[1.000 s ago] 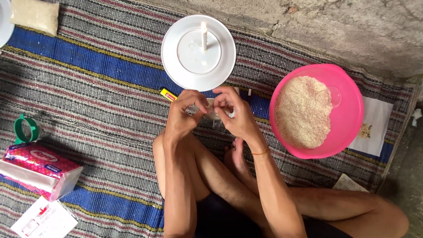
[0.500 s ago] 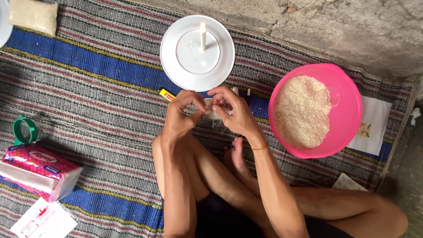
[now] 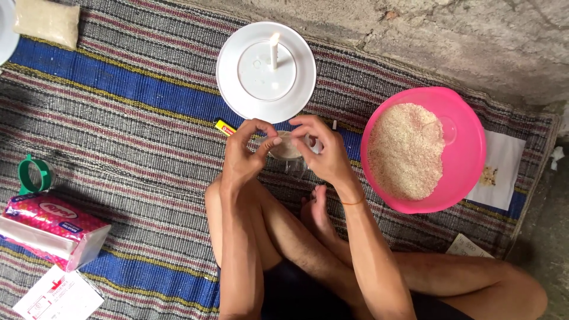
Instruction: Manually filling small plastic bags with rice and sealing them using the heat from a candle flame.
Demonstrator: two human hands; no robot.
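Hands meet above striped mat (image 3: pixel 118 112), between white plate with lit candle (image 3: pixel 266 72) and pink bowl of rice (image 3: pixel 423 149). Left hand (image 3: pixel 244 155) and right hand (image 3: pixel 323 155) pinch small clear rice-filled bag (image 3: pixel 285 148) by its top. Judgement: keep bag mouth upright, grip firm, fingertips close, clear of flame.

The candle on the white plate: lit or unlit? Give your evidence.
Lit: the candle stands upright on the white plate, its tip glowing bright with flame.
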